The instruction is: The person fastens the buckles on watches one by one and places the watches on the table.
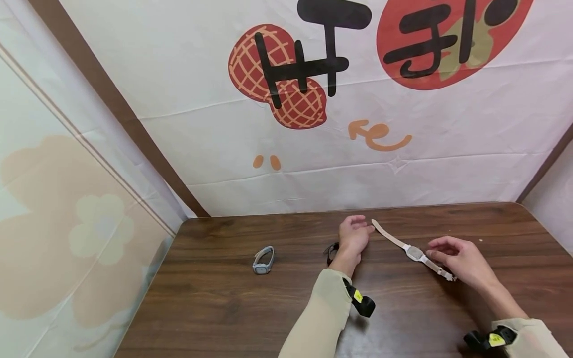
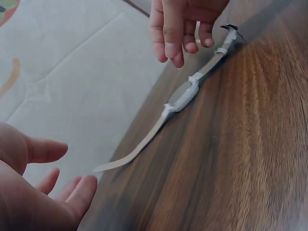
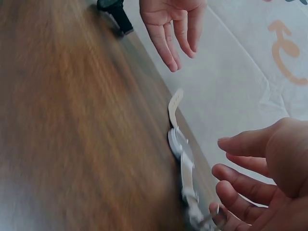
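A white wristwatch (image 1: 414,252) with a pale strap lies unfastened, its strap stretched out across the dark wooden table. Close to the free tip of the strap, my left hand (image 1: 353,238) hovers with relaxed fingers and holds nothing. My right hand (image 1: 461,261) is beside the watch's case and buckle end, its fingers loosely bent with nothing gripped. In the right wrist view, the lower fingers (image 3: 236,197) come very near the buckle; I cannot tell whether they touch it. The left wrist view shows the watch case (image 2: 184,96) between both hands.
A light blue watch (image 1: 263,261) with a looped strap stands on the left of the wooden table (image 1: 215,303). Partly behind my left wrist is a black watch (image 1: 332,252). A printed white cloth (image 1: 201,144) hangs along the table's back edge.
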Demonstrator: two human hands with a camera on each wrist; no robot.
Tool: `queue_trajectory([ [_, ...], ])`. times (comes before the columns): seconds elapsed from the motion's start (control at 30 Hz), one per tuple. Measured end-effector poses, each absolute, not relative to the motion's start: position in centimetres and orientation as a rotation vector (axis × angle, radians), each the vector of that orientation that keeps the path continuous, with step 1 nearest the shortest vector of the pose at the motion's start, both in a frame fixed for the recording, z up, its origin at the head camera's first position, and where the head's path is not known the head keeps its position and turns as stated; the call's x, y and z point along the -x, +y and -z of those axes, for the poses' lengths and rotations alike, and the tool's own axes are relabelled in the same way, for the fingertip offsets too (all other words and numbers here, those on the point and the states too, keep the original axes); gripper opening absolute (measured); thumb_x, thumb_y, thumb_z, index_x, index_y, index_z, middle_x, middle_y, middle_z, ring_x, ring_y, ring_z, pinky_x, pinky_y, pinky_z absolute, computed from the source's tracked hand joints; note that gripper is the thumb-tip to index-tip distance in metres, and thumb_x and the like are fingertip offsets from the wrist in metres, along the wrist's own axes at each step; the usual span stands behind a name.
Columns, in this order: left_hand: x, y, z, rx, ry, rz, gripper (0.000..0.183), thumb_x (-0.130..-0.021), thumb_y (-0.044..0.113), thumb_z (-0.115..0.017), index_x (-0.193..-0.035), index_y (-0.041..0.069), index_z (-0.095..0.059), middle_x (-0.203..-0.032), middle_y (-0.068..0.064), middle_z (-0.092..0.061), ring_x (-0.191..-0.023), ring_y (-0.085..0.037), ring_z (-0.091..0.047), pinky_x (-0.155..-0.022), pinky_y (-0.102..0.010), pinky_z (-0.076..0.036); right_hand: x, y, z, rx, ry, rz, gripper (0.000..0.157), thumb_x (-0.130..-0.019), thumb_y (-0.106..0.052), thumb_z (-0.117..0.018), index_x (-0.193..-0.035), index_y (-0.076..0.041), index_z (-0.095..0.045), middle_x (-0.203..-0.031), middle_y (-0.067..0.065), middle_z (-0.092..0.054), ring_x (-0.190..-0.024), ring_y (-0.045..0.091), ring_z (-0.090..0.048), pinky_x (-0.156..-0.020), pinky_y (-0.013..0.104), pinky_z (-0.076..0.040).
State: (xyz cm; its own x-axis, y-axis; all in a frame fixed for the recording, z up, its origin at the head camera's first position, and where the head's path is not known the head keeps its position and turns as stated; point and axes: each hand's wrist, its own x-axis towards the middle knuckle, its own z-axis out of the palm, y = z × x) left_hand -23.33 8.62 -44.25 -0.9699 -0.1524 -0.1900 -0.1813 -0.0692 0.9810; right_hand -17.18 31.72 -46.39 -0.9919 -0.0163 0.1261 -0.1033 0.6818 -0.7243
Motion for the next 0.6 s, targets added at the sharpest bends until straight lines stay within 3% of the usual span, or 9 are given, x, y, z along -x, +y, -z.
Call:
queue_trajectory([
  [0.37,24.5,10.3,45.5,0.469,2.069,-2.236,0.041,-0.082,-0.005,-0.071,-0.120,0.002,-0.059,-0.113,-0.018,-0.066,-0.097,-0.025,-0.062,-0.085,-0.035,-0.053,16.4,33.5,47.6,-0.171,-2.799,-1.268,0.024,-0.086,-0.015,-0.077,-0.104,-0.001,-0.069,-0.087,0.006,-0.071,-0.072,0.000,-0.061,-0.060,0.021,-0.049],
  [0.6,25.4,11.1,46.5,0.528,1.950,-2.342,0.043,-0.082,-0.005,-0.070,-0.123,0.001,-0.057,-0.108,-0.016,-0.072,-0.095,-0.021,-0.066,-0.086,-0.034,-0.050,16.1,34.2,48.2,-0.195,-2.799,-1.306,0.024,-0.083,-0.009,-0.079,-0.103,0.000,-0.069,-0.086,0.004,-0.071,-0.070,0.001,-0.061,-0.058,0.022,-0.050],
])
